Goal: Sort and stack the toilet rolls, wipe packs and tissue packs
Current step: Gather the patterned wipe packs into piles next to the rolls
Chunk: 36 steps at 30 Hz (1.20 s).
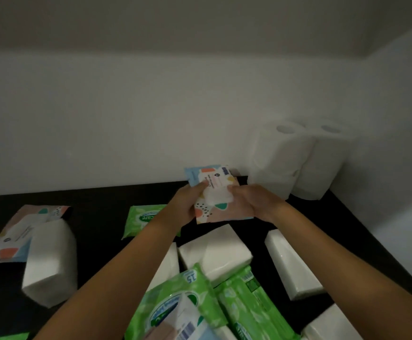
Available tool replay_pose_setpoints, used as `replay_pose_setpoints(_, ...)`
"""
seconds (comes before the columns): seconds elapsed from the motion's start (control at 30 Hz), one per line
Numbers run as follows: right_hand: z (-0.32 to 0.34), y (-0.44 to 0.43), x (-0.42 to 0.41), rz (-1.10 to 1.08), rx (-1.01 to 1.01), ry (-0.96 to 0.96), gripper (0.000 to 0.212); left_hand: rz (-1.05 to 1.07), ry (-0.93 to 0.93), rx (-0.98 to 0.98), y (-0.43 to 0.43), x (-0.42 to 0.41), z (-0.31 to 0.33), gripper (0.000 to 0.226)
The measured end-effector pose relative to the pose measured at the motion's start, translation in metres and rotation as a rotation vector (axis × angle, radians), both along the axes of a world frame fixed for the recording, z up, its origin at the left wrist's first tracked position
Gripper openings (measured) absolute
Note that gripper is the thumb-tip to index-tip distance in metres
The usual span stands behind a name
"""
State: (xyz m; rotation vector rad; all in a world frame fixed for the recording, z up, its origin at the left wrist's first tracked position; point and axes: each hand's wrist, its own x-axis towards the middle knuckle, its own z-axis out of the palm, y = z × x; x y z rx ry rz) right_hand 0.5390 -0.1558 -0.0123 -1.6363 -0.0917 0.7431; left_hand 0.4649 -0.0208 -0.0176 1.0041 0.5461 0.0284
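Green wipe packs (175, 307) lie heaped at the near edge of the black table (101, 207), with white tissue packs (216, 252) beside and behind them. Farther back, the left hand (182, 204) and right hand (254, 202) together clasp a patterned wipe pack (214, 190), fingers pressed onto its two sides, lifted just above the table. White toilet rolls (295, 158) stand stacked in the far right corner against the wall.

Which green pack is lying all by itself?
The green pack farther back, just left of the left arm, lies flat and alone on the black table. The other green packs are piled together nearest the camera.
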Motion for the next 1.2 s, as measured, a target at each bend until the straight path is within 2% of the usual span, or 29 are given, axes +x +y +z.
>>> replay_pose_setpoints(0.1, -0.006, -0.004, 0.018, -0.024, 0.075, 0.062, 0.034, -0.012, 0.083, 0.057, -0.001, 0.023, -0.005, 0.033)
replay_pose_setpoints(0.23, -0.017, 0.001, 0.041, -0.068, 0.033, 0.062, 0.036, 0.029, 0.156, 0.172, 0.009, 0.049, -0.017, 0.03)
replay_pose_setpoints(0.4, -0.041, 0.01, 0.067, -0.079, -0.231, -0.066, 0.036, 0.015, 0.199, 0.211, 0.015, 0.07, -0.033, 0.032)
replay_pose_setpoints(0.5, -0.053, 0.014, 0.071, -0.077, -0.335, -0.126, 0.038, -0.005, 0.275, 0.314, 0.013, 0.077, -0.047, 0.031)
replay_pose_setpoints(0.63, -0.063, 0.018, 0.068, -0.04, -0.474, -0.239, 0.042, 0.028, 0.252, 0.446, 0.008, 0.078, -0.063, 0.025)
replay_pose_setpoints(0.77, -0.065, 0.017, 0.07, -0.051, -0.463, -0.28, 0.037, 0.038, 0.27, 0.51, 0.008, 0.078, -0.063, 0.021)
replay_pose_setpoints(0.93, -0.068, 0.015, 0.069, -0.058, -0.454, -0.297, 0.035, 0.029, 0.3, 0.521, 0.01, 0.075, -0.058, 0.034)
replay_pose_setpoints(1.2, -0.068, 0.012, 0.072, -0.068, -0.437, -0.291, 0.036, -0.003, 0.341, 0.54, 0.006, 0.079, -0.055, 0.036)
